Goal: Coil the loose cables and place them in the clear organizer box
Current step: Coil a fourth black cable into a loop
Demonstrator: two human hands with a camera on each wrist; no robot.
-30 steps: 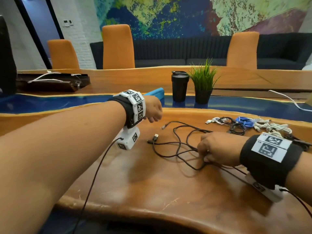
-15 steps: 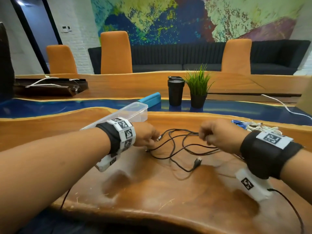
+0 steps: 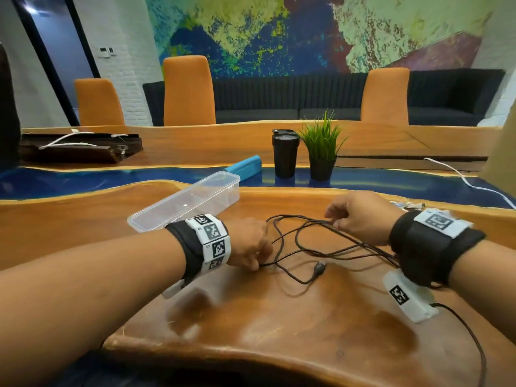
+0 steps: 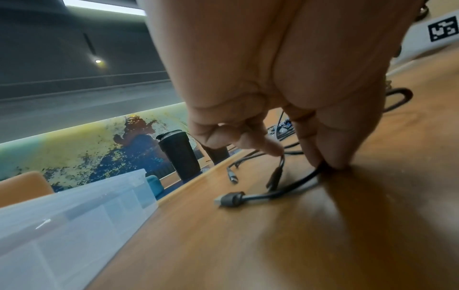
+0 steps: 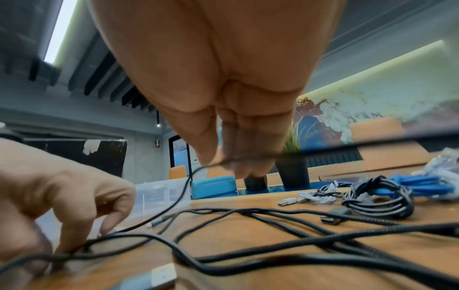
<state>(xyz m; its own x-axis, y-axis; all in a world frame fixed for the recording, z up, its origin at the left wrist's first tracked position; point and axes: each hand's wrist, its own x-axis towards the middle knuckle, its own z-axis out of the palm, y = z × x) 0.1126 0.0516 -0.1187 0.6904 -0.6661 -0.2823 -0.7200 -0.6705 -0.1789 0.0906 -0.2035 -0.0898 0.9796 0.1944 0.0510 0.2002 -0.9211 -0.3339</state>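
We see two hands working a loose black cable [image 3: 301, 241] sprawled in loops on a wooden bench [image 3: 279, 317]. The left hand [image 3: 248, 244] pinches the cable down against the bench, fingers curled. The right hand [image 3: 354, 216], raised just above the bench, pinches another stretch of it. The clear organizer box [image 3: 192, 199] lies just beyond the left hand. More bundled cables [image 5: 380, 198] lie off to the right.

Left hand [image 3: 248, 244] dropped from raised fist near clear organizer box [image 3: 190, 203] down to table [image 3: 279, 317], now pinching black cable [image 3: 304, 238]. Right hand [image 3: 354, 217] lifted off table, pinching strand raised. Cable plug [image 3: 319, 268] slid nearer left hand.
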